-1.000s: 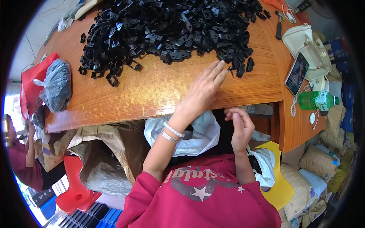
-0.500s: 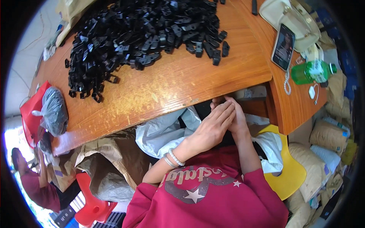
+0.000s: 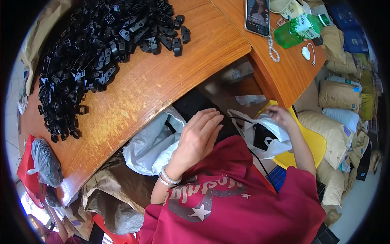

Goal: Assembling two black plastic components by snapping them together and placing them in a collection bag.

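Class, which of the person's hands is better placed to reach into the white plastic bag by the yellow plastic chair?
Likely the right hand: it is close to the white plastic bag by the yellow plastic chair, while the left hand is farther off.

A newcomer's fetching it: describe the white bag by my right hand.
Below the wooden table, at right, find the yellow chair. The white bag is at its left side, by your right hand. Unlike the other white bag by your left hand, it shows against yellow.
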The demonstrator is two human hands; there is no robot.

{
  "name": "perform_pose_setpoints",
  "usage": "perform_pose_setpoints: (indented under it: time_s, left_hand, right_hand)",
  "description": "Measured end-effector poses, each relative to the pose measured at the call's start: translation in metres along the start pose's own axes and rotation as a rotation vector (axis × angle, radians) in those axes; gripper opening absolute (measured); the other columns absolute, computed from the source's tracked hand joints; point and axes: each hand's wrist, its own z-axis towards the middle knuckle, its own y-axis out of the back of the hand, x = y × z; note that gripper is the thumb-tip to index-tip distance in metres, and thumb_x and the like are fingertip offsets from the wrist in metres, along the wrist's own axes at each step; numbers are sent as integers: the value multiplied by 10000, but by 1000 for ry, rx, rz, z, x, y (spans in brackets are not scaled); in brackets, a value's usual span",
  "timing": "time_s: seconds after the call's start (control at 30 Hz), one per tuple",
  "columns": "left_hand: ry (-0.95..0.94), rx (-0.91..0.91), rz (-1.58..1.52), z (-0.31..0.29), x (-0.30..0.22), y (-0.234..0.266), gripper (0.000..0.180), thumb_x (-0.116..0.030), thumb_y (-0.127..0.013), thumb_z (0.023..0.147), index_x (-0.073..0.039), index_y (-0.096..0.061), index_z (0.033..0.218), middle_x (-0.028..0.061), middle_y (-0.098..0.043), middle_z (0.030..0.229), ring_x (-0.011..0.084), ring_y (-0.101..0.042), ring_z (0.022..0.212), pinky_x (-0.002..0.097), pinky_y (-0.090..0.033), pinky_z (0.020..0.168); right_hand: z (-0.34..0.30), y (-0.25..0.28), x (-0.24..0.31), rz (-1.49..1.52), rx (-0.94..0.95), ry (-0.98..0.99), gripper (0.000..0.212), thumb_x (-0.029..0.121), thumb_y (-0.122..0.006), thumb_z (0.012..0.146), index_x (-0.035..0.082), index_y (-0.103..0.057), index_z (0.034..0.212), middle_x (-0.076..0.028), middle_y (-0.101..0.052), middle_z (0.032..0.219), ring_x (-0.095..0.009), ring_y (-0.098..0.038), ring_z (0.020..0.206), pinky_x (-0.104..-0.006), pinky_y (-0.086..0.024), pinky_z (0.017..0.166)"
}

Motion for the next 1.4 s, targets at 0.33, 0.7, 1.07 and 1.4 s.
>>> perform_pose_setpoints:
  time_s: [0.33,0.7,1.07,1.4]
  left_hand:
    - [109,30,-3,-8,-2,5,254,29,-664,788,38,-625,1039,171,-642,1029,332,-609,1018,379,-502,851]
    - [245,-338,186,-31,5,101,245,20,-654,808,10,-637,1052,179,-653,1045,333,-623,1027,382,-495,875]
    - [476,-1143,897,-95,143,319,392,-402,-627,893,-110,-658,1153,234,-538,1268,386,-485,1210,425,-389,1000]
    - [696,-1068,846,-34,144,269,550,-578,-680,768,-145,-678,1107,151,-498,1336,381,-529,1138,478,-434,937]
  right_hand:
    - [65,36,24,310,-653,367,177,127,-525,919,31,-653,993,-108,-655,905,-196,-637,768,-289,-534,674]
    - [-75,-37,106,-336,-1240,1585,237,108,-498,973,-40,-602,1126,-160,-598,1146,-244,-579,1016,-342,-461,903]
    - [-77,-406,93,-1132,328,1938,472,117,-697,790,54,-580,1243,-185,-476,1340,-375,-446,1253,-461,-365,1021]
    - [-53,-526,82,-1184,286,1818,941,595,-747,649,255,-374,1443,-177,-324,1432,-393,-269,1350,-693,-159,1047]
